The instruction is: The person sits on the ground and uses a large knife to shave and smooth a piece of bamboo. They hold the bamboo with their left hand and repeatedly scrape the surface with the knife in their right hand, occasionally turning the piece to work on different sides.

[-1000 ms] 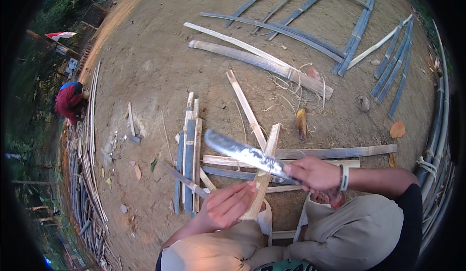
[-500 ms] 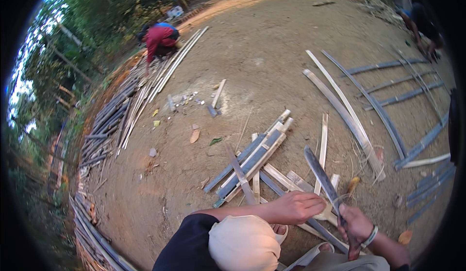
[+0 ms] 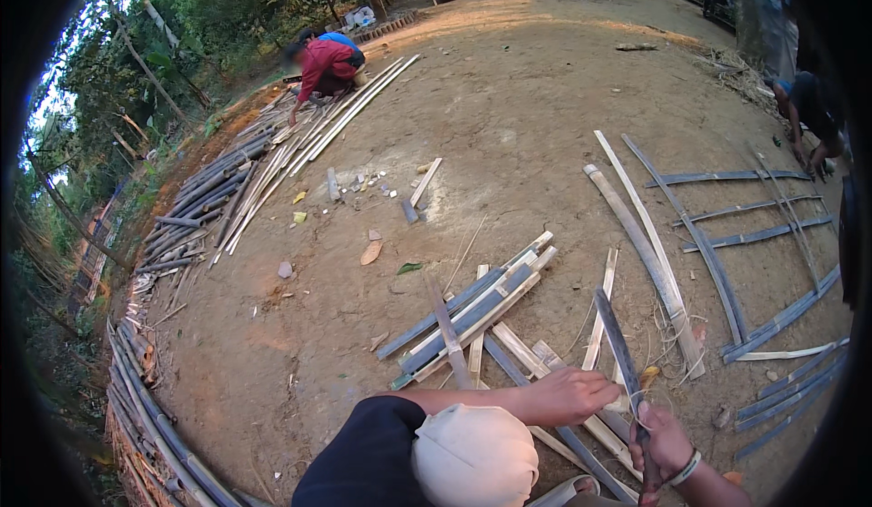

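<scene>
My right hand (image 3: 666, 442), with a pale band at the wrist, is wrapped around the handle of a machete (image 3: 619, 339), whose long dark blade points up and away. To its left my left hand (image 3: 574, 395) is closed with the knuckles up. Whatever its fingers hold is hidden. A thin pale fibre loops by the base of the blade, close to both hands. Below and beyond them lie split bamboo strips (image 3: 519, 347), crossing one another. Further off, a stack of short bamboo slats (image 3: 472, 312) has a bamboo strip (image 3: 447, 330) lying across it.
A rounded tan cloth shape (image 3: 475, 457) fills the lower middle. Bamboo poles (image 3: 213, 193) are heaped at left, where a person in red (image 3: 327, 69) crouches. Another person (image 3: 811, 116) bends over a bamboo frame (image 3: 713, 239) at right. Longer bamboo pieces (image 3: 636, 225) lie between.
The view has shifted, so the scene sits a little differently. Both hands stay close together, and the machete remains in my right hand with its blade still raised.
</scene>
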`<state>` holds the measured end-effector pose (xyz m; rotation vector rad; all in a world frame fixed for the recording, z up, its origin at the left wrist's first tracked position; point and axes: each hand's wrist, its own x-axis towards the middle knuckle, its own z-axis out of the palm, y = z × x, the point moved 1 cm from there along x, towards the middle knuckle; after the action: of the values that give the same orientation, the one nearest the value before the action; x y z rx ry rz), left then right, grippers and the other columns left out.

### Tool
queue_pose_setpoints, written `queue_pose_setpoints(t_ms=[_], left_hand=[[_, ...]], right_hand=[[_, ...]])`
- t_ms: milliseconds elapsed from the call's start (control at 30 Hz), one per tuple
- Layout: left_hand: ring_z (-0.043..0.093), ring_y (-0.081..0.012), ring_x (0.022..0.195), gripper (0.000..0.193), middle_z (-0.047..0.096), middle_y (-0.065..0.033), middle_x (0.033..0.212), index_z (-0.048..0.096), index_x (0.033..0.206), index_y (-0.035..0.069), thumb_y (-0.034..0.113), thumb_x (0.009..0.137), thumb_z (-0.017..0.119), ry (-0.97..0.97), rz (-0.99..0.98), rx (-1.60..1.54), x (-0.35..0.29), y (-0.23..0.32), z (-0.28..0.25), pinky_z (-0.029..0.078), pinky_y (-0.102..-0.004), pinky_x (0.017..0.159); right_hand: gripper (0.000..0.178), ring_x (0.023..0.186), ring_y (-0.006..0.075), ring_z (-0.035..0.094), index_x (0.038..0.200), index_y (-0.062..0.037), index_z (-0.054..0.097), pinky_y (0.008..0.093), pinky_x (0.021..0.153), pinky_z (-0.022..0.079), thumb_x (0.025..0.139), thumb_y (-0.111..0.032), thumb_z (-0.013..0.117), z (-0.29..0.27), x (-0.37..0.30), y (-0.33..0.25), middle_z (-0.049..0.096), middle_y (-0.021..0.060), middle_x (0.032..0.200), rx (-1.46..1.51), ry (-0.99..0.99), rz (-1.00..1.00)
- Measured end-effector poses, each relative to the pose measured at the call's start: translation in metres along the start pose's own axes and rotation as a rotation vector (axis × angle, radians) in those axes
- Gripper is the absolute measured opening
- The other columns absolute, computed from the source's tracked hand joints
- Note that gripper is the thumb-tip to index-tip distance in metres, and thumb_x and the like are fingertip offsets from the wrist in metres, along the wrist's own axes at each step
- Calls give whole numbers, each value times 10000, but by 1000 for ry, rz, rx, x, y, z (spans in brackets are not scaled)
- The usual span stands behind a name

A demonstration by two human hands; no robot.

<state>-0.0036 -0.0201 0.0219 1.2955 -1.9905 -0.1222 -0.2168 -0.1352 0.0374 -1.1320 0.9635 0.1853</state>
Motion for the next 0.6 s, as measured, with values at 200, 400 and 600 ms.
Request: queue_pose_setpoints(t_ms=[200, 400, 600], left_hand=[[650, -275, 806, 240, 614, -105, 800, 537, 964, 2, 40, 744, 623, 22, 30, 14, -3, -3, 5, 528, -392, 600], [639, -272, 808, 289, 598, -102, 816, 548, 1000, -12, 36, 726, 626, -29, -12, 4, -5, -2, 2, 532, -376, 654], [659, -280, 841, 274, 637, -114, 833, 533, 1000, -3, 39, 740, 610, -74, -63, 6, -4, 1, 3, 542, -399, 632]], right_hand=[[560, 380, 179, 481, 784, -47, 524, 319, 369, 421, 970, -574, 491, 1, -2, 3, 495, 67, 518, -4, -19, 22], [577, 374, 192, 485, 767, -47, 528, 323, 370, 422, 967, -586, 484, 6, -10, 6, 500, 72, 509, 8, -38, -49], [580, 369, 197, 490, 750, -36, 543, 326, 366, 419, 981, -564, 471, 15, -16, 2, 508, 79, 509, 58, -7, -26]])
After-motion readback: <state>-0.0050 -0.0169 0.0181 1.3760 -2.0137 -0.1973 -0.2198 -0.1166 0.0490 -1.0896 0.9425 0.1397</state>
